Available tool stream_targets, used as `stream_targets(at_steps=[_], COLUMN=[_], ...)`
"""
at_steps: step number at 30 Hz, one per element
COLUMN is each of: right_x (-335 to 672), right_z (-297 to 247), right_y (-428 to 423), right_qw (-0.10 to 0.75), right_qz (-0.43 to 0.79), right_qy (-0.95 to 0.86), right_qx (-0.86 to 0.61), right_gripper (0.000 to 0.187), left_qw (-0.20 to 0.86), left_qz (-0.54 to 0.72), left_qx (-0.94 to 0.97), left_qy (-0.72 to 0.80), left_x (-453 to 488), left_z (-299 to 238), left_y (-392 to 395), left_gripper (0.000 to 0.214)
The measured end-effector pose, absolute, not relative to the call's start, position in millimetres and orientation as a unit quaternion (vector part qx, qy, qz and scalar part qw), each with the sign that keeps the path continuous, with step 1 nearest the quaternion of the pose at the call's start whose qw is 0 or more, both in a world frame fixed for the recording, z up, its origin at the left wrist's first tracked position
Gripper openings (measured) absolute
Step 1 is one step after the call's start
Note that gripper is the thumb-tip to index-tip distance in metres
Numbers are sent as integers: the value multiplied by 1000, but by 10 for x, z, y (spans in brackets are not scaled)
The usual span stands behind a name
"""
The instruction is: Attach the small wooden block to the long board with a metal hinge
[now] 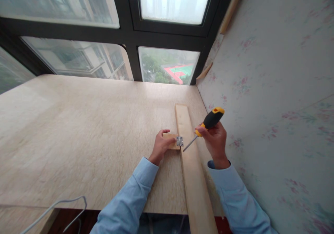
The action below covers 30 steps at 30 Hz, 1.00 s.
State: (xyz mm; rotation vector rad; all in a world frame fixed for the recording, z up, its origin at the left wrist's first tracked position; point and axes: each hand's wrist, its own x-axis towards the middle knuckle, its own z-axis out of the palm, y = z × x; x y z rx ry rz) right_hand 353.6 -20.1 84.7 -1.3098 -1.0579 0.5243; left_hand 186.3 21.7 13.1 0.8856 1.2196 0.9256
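Note:
My right hand (215,140) grips a screwdriver (213,118) with a black and yellow handle. Its metal shaft slants down to the left, the tip close to a long wooden board (191,168). A small metal hinge (180,141) lies across the joint between that board and a short wooden piece (171,145). My left hand (163,144) is closed around the short piece, thumb on top near the hinge. Whether screws sit in the hinge holes is too small to tell.
The board rests on a beige marble-patterned sill (91,133) and juts past its front edge. Flowered wallpaper covers the wall (273,87) close on the right. Dark-framed windows (167,35) stand behind. A white cable (68,200) hangs at the lower left.

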Motion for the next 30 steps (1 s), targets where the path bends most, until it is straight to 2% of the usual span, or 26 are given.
stream_targets(at_steps=[2, 4, 8, 11, 14, 18, 26, 30], right_x=[3612, 3713, 3904, 3998, 4067, 4153, 4241, 4230], right_z=[883, 900, 806, 652, 498, 371, 286, 304], right_y=[-189, -170, -93, -24, 25, 58, 72, 68], right_qw=[633, 572, 341, 169, 68, 24, 35, 40], right_qz=[196, 141, 58, 80, 119, 140, 135, 134], right_qy=[-444, -459, -526, -531, -522, -532, -508, -508], right_qx=[-604, -665, -777, -827, -842, -835, -850, -850], right_gripper=[41, 39, 34, 30, 28, 29, 37, 37], left_qw=[635, 637, 639, 640, 654, 684, 732, 742], left_qz=[408, 412, 408, 401, 396, 412, 417, 417], left_qx=[385, 382, 380, 376, 362, 334, 310, 357], left_qy=[532, 528, 530, 537, 534, 500, 440, 386], left_x=[1864, 1862, 1845, 1824, 1803, 1774, 1719, 1739], left_z=[114, 105, 117, 137, 152, 164, 248, 358], left_y=[218, 220, 223, 227, 227, 217, 180, 124], left_gripper=[58, 58, 56, 51, 49, 49, 42, 48])
